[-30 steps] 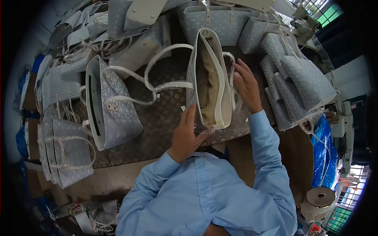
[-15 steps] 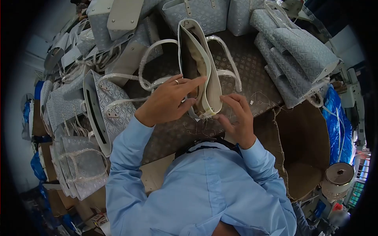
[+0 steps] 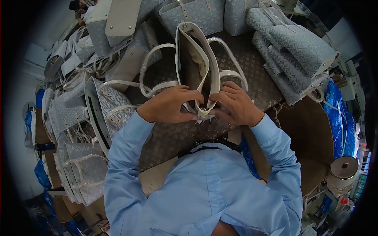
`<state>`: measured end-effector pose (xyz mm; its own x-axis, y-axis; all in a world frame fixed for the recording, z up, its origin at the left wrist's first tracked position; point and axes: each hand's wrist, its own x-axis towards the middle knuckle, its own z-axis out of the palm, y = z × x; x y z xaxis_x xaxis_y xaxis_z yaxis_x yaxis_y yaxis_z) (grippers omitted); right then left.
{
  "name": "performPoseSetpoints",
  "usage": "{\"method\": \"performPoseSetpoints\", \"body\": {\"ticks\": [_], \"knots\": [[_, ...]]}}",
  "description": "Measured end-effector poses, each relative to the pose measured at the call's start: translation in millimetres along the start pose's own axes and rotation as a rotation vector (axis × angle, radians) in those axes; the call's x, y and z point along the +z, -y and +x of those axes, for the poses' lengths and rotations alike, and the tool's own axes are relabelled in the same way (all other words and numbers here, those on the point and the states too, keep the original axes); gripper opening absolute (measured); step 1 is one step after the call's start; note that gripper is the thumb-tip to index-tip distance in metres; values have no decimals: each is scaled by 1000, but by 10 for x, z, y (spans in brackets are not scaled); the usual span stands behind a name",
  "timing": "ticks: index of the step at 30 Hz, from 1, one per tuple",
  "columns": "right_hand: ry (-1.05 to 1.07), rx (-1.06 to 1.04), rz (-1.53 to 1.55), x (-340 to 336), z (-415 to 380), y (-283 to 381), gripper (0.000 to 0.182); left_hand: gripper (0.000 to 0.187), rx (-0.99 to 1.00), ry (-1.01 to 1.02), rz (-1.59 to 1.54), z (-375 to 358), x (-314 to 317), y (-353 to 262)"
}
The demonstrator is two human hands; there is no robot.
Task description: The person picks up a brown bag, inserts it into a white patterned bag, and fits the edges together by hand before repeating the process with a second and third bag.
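An open-topped handbag [image 3: 215, 72] stands in front of me, its cream lining showing and its narrow end towards me. Two pale handles, wrapped in clear film, splay out to either side. My left hand [image 3: 167, 104] pinches the left rim at the near end, fingers over the edge and thumb against the outside. On the opposite side, my right hand [image 3: 238, 106] grips the right rim, its fingertips on the edge and its thumb at the end corner. Both thumbs nearly meet at that corner. Loose threads lie on the table just below it.
Grey patterned handbags [image 3: 193, 17] stand along the back. More bags [image 3: 301, 51] are stacked at the right, and others [image 3: 112, 102] crowd the left. A large cardboard box [image 3: 303, 137] sits at the right beside blue plastic [image 3: 340, 122]. The table [image 3: 169, 139] has a dark patterned top.
My left hand has drawn back from across the opening to the near left rim. My right hand has closed onto the right rim. The near end now looks more pinched between them.
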<state>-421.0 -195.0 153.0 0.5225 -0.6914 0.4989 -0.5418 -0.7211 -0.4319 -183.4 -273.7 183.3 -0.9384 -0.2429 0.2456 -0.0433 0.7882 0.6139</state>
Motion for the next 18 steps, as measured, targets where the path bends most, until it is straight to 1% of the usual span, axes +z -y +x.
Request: {"method": "performPoseSetpoints", "body": {"ticks": [1,3,4,5,6,7,8,9,10,11,12,13,15,16,18], "knots": [[5,-9,-16,-8,1,-36,36,42,0,-1,4,-10,-8,-6],[-11,-11,-7,-39,20,-24,34,37,-129,-21,29,-18,-15,-48],[-26,-9,6,-63,29,-12,32,37,-131,-28,31,-11,-19,-89],[-20,-14,8,-91,32,-4,32,35,-252,-39,49,-2,-23,-148],[-42,34,18,-117,31,7,31,33,-376,-48,67,-2,-11,-190],[-67,82,29,-124,33,10,30,33,-382,-51,69,-9,42,-185],[-67,80,33,-106,33,17,30,33,-369,-152,116,-17,117,-158],[-93,163,5,-91,31,22,28,33,-351,-253,162,-3,153,-146],[-118,249,-26,-82,23,30,25,33,-350,-253,161,15,160,-145],[-114,252,-26,-76,16,49,25,33,-422,-254,180,39,165,-159],[-119,313,-36,-70,16,73,25,34,-494,-256,198,61,185,-169],[-126,372,-47,-68,21,90,24,34,-494,-261,195,78,223,-155],[-154,344,-116,-14,38,103,23,29,-448,-316,275,95,286,-91],[-186,321,-180,12,44,97,22,29,-447,-318,279,86,303,-69],[-171,327,-191,24,62,53,21,24,-383,-365,219,54,320,-53]]}}
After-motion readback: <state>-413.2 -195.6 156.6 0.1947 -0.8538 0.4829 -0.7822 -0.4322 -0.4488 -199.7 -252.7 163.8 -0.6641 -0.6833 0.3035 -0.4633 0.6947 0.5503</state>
